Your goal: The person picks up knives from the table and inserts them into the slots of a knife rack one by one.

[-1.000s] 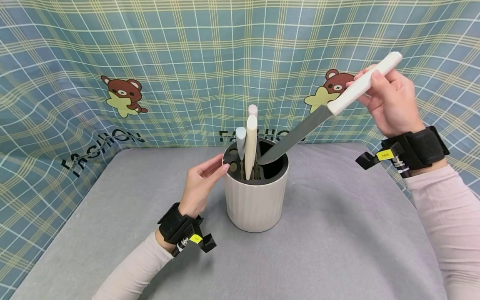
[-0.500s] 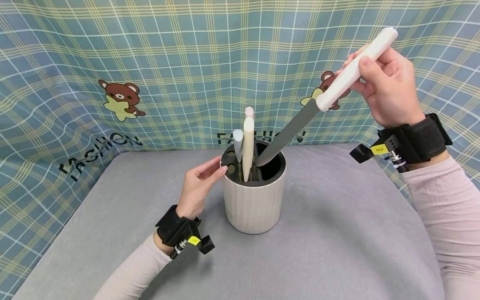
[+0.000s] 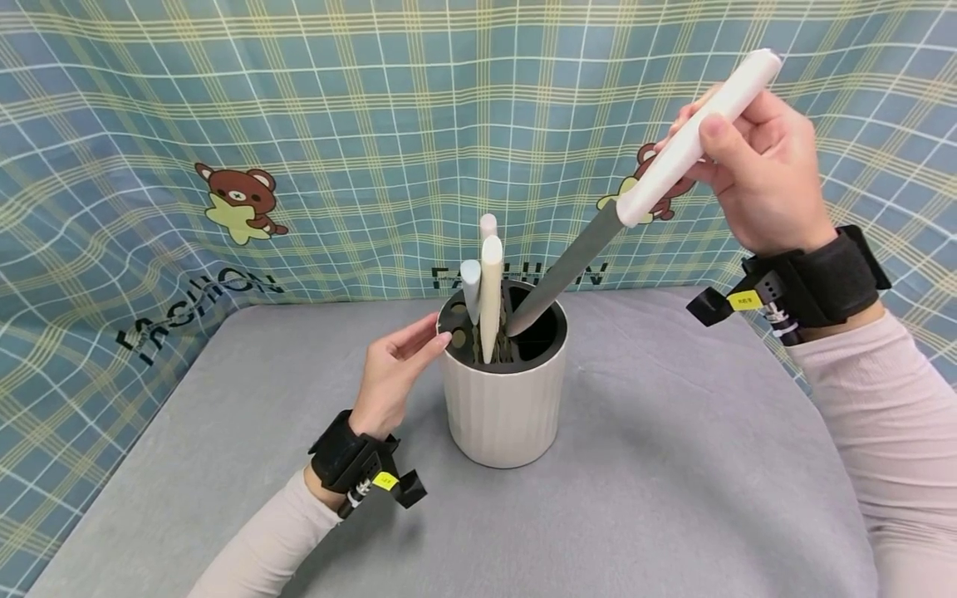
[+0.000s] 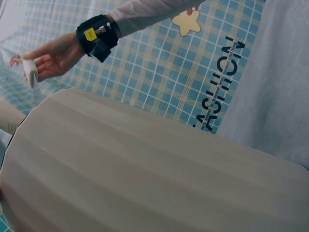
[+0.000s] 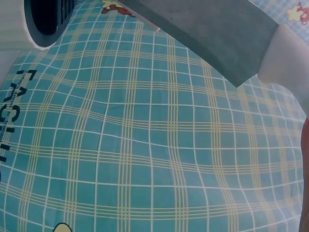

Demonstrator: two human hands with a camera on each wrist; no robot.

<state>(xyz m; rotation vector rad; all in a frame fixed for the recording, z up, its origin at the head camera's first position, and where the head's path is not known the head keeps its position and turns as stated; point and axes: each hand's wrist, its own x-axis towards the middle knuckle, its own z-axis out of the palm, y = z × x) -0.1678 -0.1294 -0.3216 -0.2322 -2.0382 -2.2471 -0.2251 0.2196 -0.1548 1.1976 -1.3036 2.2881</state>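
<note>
A kitchen knife with a white handle [image 3: 703, 133] and a broad grey blade [image 3: 568, 266] slants down to the left. My right hand [image 3: 770, 166] grips its handle, thumb on the near side. The blade's tip is at the slotted middle of a round, ribbed, off-white knife holder [image 3: 504, 415] with a black top. My left hand [image 3: 392, 374] touches the holder's left rim with thumb and fingers extended. In the left wrist view the holder's wall [image 4: 145, 169] fills the foreground. The right wrist view shows the blade [image 5: 207, 38] and part of the handle [image 5: 285, 63].
Several handles stand in the holder: a cream one [image 3: 490, 291], a pale blue one [image 3: 470, 286] and a pinkish one [image 3: 488, 224]. Round holes [image 3: 458, 338] lie at its left, a wide dark compartment [image 3: 542, 336] at its right. A plaid cloth [image 3: 374, 149] hangs behind the grey table [image 3: 635, 482].
My right hand has risen and moved a little left, making the knife steeper, its tip staying near the holder's slots. The left hand keeps its place at the rim. The view shifts slightly.
</note>
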